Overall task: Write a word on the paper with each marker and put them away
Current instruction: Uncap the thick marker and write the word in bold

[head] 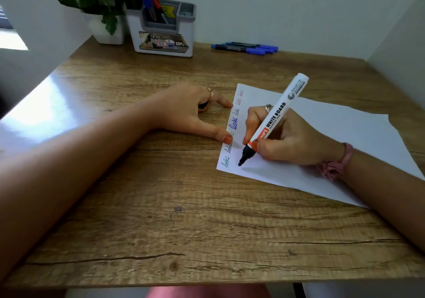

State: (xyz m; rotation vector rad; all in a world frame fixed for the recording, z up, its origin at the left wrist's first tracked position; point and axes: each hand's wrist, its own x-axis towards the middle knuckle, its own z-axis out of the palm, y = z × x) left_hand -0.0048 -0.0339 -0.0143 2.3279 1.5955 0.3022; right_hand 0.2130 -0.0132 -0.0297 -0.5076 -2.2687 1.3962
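Head view. The right hand (292,141) is gripping a white-barrelled whiteboard marker (277,118), thumb and fingers curled round its lower barrel. The marker is tilting up and away from the person, and its black tip is touching the paper (333,132) near the sheet's near-left corner. The paper is lying at an angle on the right half of the wooden desk (161,205), and the right wrist, wearing a pink band (335,162), is resting on it. A column of small handwritten words (232,132) in several colours is running along the paper's left edge; one blue word is standing out bolder than the others.

The left hand (190,111) is lying on the desk just left of the paper, thumb tip and one fingertip pressing on the sheet's left edge. Its remaining fingers are curling round a small dark object (203,105), probably a cap, though it is too hidden to tell.

At the back of the desk, a white-and-grey holder (165,33) is containing several markers, beside a white pot of flowers (101,7). Two blue-capped markers (246,48) are lying side by side near the back wall, well apart from the paper.
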